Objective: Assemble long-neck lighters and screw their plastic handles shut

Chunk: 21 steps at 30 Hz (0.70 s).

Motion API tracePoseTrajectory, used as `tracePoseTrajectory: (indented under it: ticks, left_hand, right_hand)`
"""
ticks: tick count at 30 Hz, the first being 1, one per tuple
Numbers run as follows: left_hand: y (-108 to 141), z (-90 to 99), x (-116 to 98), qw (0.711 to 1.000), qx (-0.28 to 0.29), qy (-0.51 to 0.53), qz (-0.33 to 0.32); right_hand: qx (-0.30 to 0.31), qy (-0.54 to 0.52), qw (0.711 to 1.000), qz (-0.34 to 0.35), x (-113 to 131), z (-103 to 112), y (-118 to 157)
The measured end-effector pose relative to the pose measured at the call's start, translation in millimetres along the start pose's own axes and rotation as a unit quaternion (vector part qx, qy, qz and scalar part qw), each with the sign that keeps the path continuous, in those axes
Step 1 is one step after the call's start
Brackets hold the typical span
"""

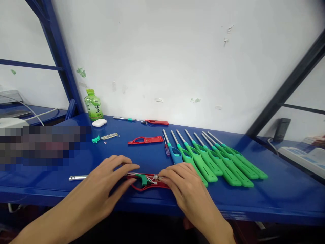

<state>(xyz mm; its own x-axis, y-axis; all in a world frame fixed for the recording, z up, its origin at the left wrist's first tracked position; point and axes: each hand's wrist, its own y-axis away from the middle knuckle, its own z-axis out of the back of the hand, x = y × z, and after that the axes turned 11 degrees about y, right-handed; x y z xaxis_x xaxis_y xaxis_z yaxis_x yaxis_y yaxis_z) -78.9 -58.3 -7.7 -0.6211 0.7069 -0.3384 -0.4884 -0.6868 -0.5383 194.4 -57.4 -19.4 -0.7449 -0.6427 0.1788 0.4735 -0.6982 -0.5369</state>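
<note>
Plastic of the red casing point(162, 185) looks thin and rigid, so it should feel light, stiff and a little slick; it lies open-faced at the counter's point(286, 189) six o'clock edge. Its fragile side is likely the inside, where a green trigger point(144, 180) and loose white wires point(151, 181) sit exposed. The outer walls seem the safest hold, kept level, since tilting could spill those parts. At nine o'clock a silver tube point(78, 177) shows beyond the left forearm; whether it joins the casing is hidden. The left hand point(111, 176) arches over the casing's nine o'clock part, thumb and forefinger spread, while the right hand point(186, 179) curls over the three o'clock end, fingertips close together; I cannot tell what they pinch. A purple screwdriver point(167, 150) lies at one o'clock, then a blue lighter point(175, 155), partly behind the right hand, and green lighters point(203, 166) fanned toward three, crowding that side. A red half shell point(153, 139) lies at twelve. Around eleven, a trigger unit point(109, 136), white case point(99, 122) and green bottle point(93, 105) stand out of the way.
</note>
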Motion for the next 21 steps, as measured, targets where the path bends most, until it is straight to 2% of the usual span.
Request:
tracePoseTrajectory:
  ticks: [4,8,12,21]
  left_hand:
    - [1.1,14.4,13.7,1.000,-0.006,0.016,0.021]
    - [1.5,20.5,20.6,0.998,0.007,0.051,0.037]
    - [1.6,20.4,21.6,0.996,0.010,0.074,0.042]
    - [5.8,16.4,24.8,0.995,0.055,0.072,0.046]
  right_hand:
    - [-0.005,-0.002,1.000,-0.005,-0.8,-1.5,0.8]
    - [-0.004,-0.003,1.000,-0.003,-2.6,-2.3,1.5]
    - [-0.005,-0.012,1.000,-0.003,-3.1,-1.6,1.1]
    - [-0.019,-0.012,1.000,0.011,-5.6,-3.9,2.3]
